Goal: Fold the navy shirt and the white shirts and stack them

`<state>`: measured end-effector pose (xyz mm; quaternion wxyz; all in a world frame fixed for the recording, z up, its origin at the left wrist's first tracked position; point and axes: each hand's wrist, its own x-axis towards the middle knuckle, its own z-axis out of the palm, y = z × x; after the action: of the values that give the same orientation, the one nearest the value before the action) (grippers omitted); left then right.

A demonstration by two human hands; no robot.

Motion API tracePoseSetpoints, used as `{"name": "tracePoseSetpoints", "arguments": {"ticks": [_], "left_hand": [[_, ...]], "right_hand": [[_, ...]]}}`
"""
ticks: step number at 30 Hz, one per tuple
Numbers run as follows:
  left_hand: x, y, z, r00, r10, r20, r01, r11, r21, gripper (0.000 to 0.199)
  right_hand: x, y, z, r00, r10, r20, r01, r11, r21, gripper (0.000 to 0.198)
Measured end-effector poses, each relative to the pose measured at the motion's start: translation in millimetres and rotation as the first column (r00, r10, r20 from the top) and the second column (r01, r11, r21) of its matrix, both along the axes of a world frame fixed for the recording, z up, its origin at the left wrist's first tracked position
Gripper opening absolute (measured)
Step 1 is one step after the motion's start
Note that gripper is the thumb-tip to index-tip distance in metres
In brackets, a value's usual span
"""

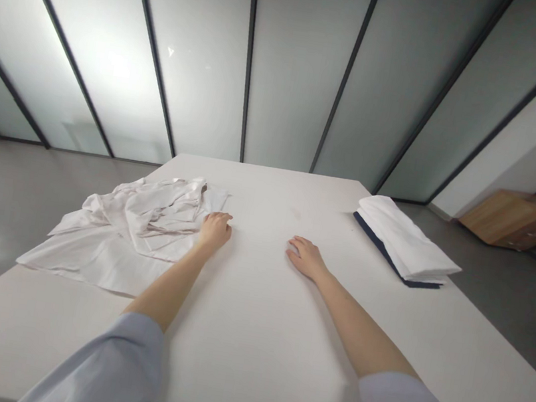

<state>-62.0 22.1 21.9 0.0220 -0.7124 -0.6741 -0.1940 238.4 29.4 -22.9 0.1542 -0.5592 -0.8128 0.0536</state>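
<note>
A rumpled heap of white cloth (145, 216), looking like loose garments, lies on the left side of the white table (248, 332). Beside its right edge is my left hand (216, 229), fingers loosely bent and apart, with nothing seen in it; whether it touches the cloth I cannot tell. My right hand (306, 258) rests at mid-table, palm down, its fingers spread and holding nothing. To its right sits a stack of folded white cloth (398, 237), with a folded dark navy cloth (381, 250) underneath.
Frosted glass panels (298, 64) with dark frames stand behind the table's far edge. On the grey floor (501, 289) at the right is a wooden cabinet (517, 220). The folded stack lies near the table's right edge.
</note>
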Motion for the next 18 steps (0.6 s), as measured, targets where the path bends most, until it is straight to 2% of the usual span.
{"name": "tracePoseSetpoints", "arguments": {"ticks": [3, 6, 8, 10, 14, 16, 18], "left_hand": [[-32.1, 2.0, 11.7, 0.987, 0.138, -0.087, -0.142, 0.988, -0.052, 0.057], [-72.9, 1.2, 12.0, 0.965, 0.219, -0.141, -0.241, 0.956, -0.169, 0.074], [-95.3, 0.0, 6.3, 0.957, 0.263, -0.123, -0.285, 0.933, -0.22, 0.068], [-109.0, -0.6, -0.8, 0.949, 0.308, -0.072, -0.316, 0.928, -0.199, 0.053], [-115.4, -0.4, -8.1, 0.908, 0.395, 0.141, -0.384, 0.918, -0.099, 0.039], [-116.2, 0.2, -6.1, 0.821, 0.422, 0.384, -0.44, 0.897, -0.045, 0.035], [-117.3, 2.3, -0.2, 0.706, 0.381, 0.598, -0.49, 0.871, 0.024, 0.031]], "right_hand": [[0.4, 0.2, -0.3, 1.0, -0.003, 0.009, 0.003, 1.0, -0.002, 0.037], [0.3, -0.2, 0.1, 1.0, -0.007, 0.016, 0.007, 1.0, -0.005, 0.038], [0.1, -0.4, 0.0, 1.0, -0.007, 0.015, 0.007, 1.0, 0.0, 0.038], [0.2, -0.3, -0.7, 1.0, -0.004, 0.009, 0.004, 1.0, 0.009, 0.038], [1.1, 0.4, -2.9, 1.0, -0.001, 0.003, 0.001, 1.0, 0.027, 0.037], [1.4, 0.7, -3.2, 1.0, -0.004, 0.002, 0.004, 0.999, 0.034, 0.037], [1.3, 0.8, -2.6, 1.0, -0.01, 0.001, 0.01, 0.999, 0.035, 0.036]]}}
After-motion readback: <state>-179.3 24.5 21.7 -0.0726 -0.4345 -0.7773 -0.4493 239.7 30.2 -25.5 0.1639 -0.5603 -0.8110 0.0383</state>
